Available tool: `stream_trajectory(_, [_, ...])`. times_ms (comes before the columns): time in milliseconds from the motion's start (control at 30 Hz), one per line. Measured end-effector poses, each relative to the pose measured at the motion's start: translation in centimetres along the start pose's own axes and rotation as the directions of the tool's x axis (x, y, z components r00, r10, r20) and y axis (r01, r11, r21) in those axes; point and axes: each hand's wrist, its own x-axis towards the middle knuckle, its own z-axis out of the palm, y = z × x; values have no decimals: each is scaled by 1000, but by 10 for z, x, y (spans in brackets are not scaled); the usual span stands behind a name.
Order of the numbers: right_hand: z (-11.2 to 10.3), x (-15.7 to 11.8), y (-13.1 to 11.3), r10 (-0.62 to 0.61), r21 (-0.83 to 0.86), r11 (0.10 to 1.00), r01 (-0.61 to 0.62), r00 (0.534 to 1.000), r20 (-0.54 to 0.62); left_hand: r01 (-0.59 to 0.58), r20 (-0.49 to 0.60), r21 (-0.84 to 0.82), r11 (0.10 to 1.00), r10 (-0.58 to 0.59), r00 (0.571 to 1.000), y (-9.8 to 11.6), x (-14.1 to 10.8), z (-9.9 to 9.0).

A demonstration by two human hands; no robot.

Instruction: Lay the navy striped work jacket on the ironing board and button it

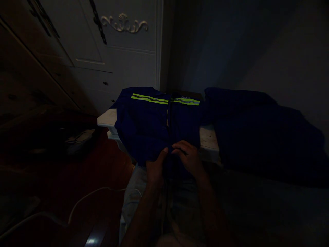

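Note:
A dark blue work jacket [144,127] with yellow-green reflective strips across its upper part lies spread over a white bench-like surface. Its front placket runs down the middle toward me. My left hand [155,168] grips the near part of the jacket, thumb on top beside the placket and the other fingers hidden under the cloth. Just right of the placket, my right hand [189,157] has its fingertips bent together in a pinch at the fabric. The dim light hides what small detail lies between those fingertips.
More dark blue cloth [257,133] is heaped to the right. Part of the white surface [209,139] shows between the two. Behind stands a white cabinet [131,58] with carved trim. A white cable [87,195] crosses the reddish floor [108,212] at left.

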Motion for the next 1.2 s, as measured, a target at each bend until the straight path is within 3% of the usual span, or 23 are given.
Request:
stream_trajectory(133, [-3,4,5,9,64,998,-11,1000,26,84,83,-30,996,-82,993,2,2,-3])
stream_trajectory(300, [-2,7,11,111,178,976,-121,992,65,130,153,-55,990,-120,981,1,9,-10])
stream_trajectory(567, [-2,6,7,91,71,993,-93,995,32,144,146,-37,989,-138,980,5,7,-8])
stream_trajectory(800, [-8,6,-4,30,0,1000,-30,993,113,1,111,71,997,-9,994,4,7,-9])
stream_trajectory(900, [-10,8,-9,36,20,999,-39,990,137,-36,145,58,998,28,989,7,7,-10])
stream_trajectory(1200, [-2,5,-13,77,-56,996,-71,990,118,-173,165,152,973,148,975,14,8,-10])
